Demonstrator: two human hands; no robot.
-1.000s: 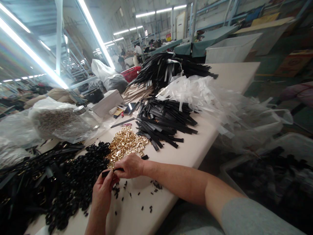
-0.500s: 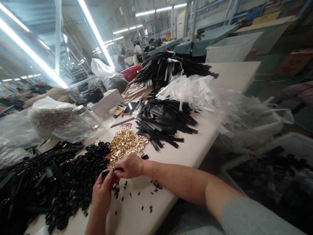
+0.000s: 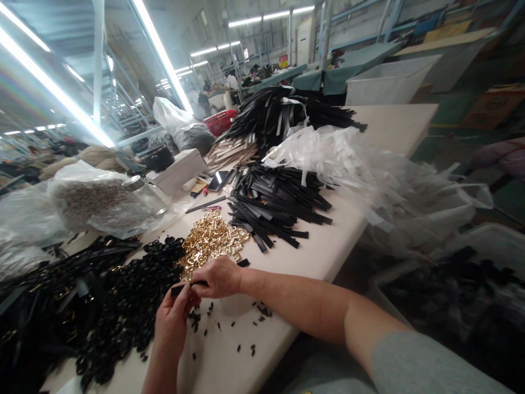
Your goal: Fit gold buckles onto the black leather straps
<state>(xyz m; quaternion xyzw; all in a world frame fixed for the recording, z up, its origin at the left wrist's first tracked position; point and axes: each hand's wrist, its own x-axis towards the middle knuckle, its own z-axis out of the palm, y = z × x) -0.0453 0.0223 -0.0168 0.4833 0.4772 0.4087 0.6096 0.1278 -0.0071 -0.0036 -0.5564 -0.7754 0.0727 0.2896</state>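
My left hand (image 3: 175, 306) is closed on a black strap (image 3: 176, 290), whose end sticks out between thumb and fingers. Against it, my right hand (image 3: 218, 279) pinches the same dark strap from the other side; the fingers hide most of it, and I cannot make out whether a buckle is on it. Just beyond the hands lies a heap of gold buckles (image 3: 213, 235). Left of it spreads a pile of small black loops (image 3: 143, 290). A short black piece (image 3: 243, 263) rests beside my right wrist.
Black straps (image 3: 274, 202) lie beyond the buckles, with translucent plastic wrapping (image 3: 328, 150) to their right. A glass jar (image 3: 150, 197) and white box (image 3: 180, 169) stand at the back left. Small black bits (image 3: 239, 348) dot the table (image 3: 221, 366). A bin (image 3: 463, 295) sits off its right edge.
Both hands stay in nearly the same place, closed on the black strap. The piles on the table look the same.
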